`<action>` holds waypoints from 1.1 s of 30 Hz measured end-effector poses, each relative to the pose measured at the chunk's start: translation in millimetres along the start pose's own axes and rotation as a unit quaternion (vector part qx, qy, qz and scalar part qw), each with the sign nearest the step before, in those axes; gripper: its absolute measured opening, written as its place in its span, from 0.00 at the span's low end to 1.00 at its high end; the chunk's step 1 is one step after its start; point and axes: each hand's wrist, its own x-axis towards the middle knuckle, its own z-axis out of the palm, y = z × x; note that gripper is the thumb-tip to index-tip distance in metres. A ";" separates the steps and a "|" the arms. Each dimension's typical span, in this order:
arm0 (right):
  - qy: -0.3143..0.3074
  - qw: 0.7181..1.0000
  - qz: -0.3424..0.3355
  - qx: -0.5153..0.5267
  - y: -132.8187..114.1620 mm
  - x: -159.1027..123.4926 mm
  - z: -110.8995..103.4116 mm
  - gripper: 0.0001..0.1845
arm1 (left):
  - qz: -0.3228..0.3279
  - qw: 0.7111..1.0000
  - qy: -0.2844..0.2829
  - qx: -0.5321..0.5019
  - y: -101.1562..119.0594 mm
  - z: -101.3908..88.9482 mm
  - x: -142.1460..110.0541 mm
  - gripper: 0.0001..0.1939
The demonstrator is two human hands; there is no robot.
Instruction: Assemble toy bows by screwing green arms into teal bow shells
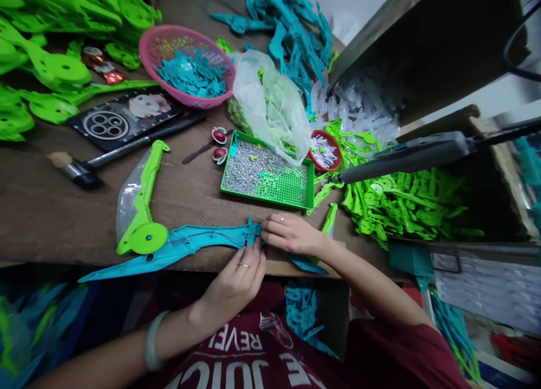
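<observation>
A blue plastic toy bow lies along the front edge of the table, a thin dark wire running inside it. A green arm with a round disc and a clear blade joins its left end. My left hand pinches the bow's middle from below, fingertips together by a raised crosspiece. From the right, my right hand closes its fingers on the same middle part and hides it. Past that hand, the bow's blue right tip and a green arm show.
Beyond the hands stands a green tray of small screws. Behind it are a pink basket of blue pieces and a plastic bag. An electric screwdriver hangs at right over green parts. A brush lies left.
</observation>
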 end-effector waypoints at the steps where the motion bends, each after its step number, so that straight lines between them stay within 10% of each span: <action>1: 0.001 1.000 -0.009 -0.002 -0.1 -1.9 1.1 0.11 | -0.001 1.000 0.003 0.001 0.2 0.1 0.4 0.19; 11: -0.040 0.997 0.067 0.016 -26.3 -1.7 -6.5 0.16 | -0.012 1.000 0.012 -0.024 -2.0 1.4 1.5 0.19; 18: -0.002 0.955 0.242 0.169 -51.3 -6.0 -39.6 0.19 | -0.083 0.995 -0.049 -0.035 -2.0 7.4 14.8 0.20; 22: 0.050 0.887 0.441 0.130 15.7 42.4 -67.8 0.16 | -0.131 0.988 -0.085 -0.017 -3.5 12.4 36.6 0.18; 25: -0.024 0.817 0.572 0.066 91.0 93.3 -75.2 0.20 | -0.118 0.989 -0.086 0.033 2.0 16.5 44.4 0.15; 30: -0.056 0.831 0.539 0.128 170.8 132.1 -68.0 0.16 | -0.055 0.998 0.031 0.028 -11.1 10.4 8.3 0.18; 33: -0.077 0.849 0.503 0.138 188.5 125.9 -54.8 0.18 | -0.057 0.998 0.005 -0.038 -56.8 -28.0 -7.4 0.24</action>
